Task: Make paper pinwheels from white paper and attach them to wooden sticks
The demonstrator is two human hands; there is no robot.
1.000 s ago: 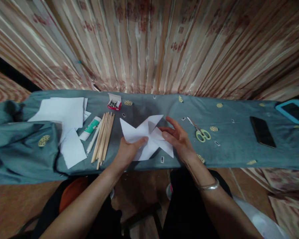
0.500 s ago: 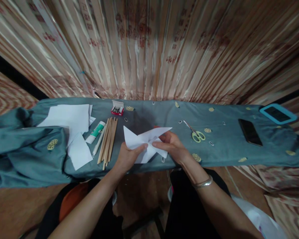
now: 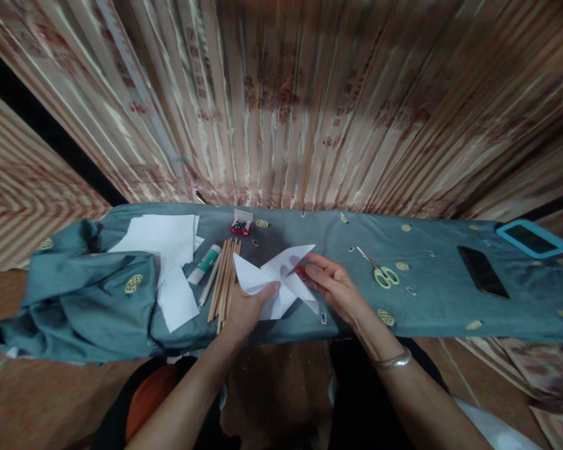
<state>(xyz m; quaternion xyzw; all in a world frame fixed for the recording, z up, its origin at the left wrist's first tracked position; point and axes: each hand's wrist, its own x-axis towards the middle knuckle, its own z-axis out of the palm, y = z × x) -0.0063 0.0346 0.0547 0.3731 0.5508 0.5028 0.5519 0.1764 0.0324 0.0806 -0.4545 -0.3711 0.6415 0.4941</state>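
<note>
biggest first: pleated curtain (image 3: 281, 156) fills the bg, then the cloth-covered worktop (image 3: 331, 240) below it. on my l side, loose paper sheets (image 3: 171, 234). l hand (image 3: 248, 309) has the paper pinwheel (image 3: 284, 275) pinched, thumb flat nr its middle, fingers hidden under. r hand (image 3: 332, 281) is half curled at the pinwheel's r side, fingertips by the blades; can't tell if it's gripping or just touching. pinwheel's over the front-middle of the worktop, btwn both hands.

wooden sticks (image 3: 224, 278) lie right by the l hand, scissors (image 3: 382, 273) apart to the r, small open box (image 3: 241, 224) further back.

risks, imo: if the l thumb lifts or slips, folds could spring open, as i see no fastener at the middle. pressing too hard w/ the r fingers might crease or tear a blade. l hand drifting outward could knock the sticks & roll a few.
</note>
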